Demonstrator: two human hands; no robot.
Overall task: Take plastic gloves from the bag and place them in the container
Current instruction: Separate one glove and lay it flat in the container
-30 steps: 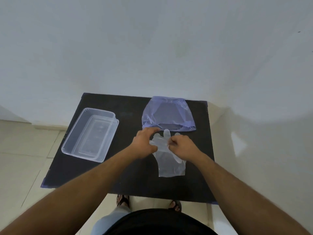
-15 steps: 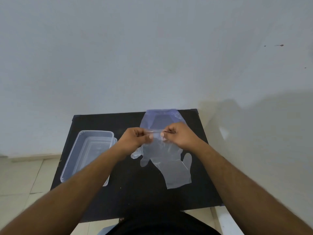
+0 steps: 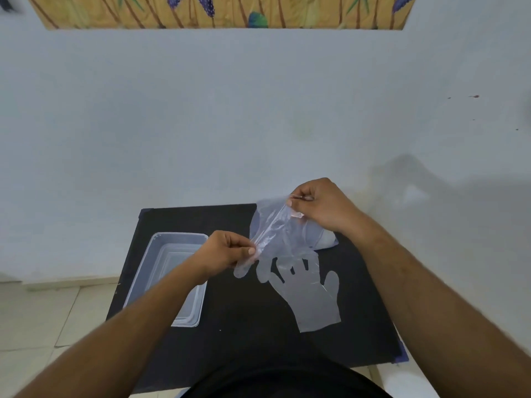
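Observation:
A clear plastic glove [image 3: 274, 234] is stretched in the air between my hands. My left hand [image 3: 227, 252] pinches its lower edge, and my right hand [image 3: 319, 206] pinches its upper edge, higher and to the right. A second clear glove [image 3: 309, 294] lies flat on the black table [image 3: 244, 340], fingers pointing away from me. The bluish plastic bag [image 3: 326, 239] lies behind the held glove, mostly hidden by it and by my right hand. The clear rectangular container [image 3: 172, 254] sits at the table's left, partly covered by my left forearm.
A pale blue wall rises right behind the table. A patterned picture [image 3: 224, 11] hangs at the top. Tiled floor [image 3: 43, 317] shows to the left of the table, and the table's right edge ends near a white surface [image 3: 408, 380].
My hands have lifted a glove off the table and drawn apart, the right rising up and right, the left staying low. One glove stays flat on the table. The view has tilted upward.

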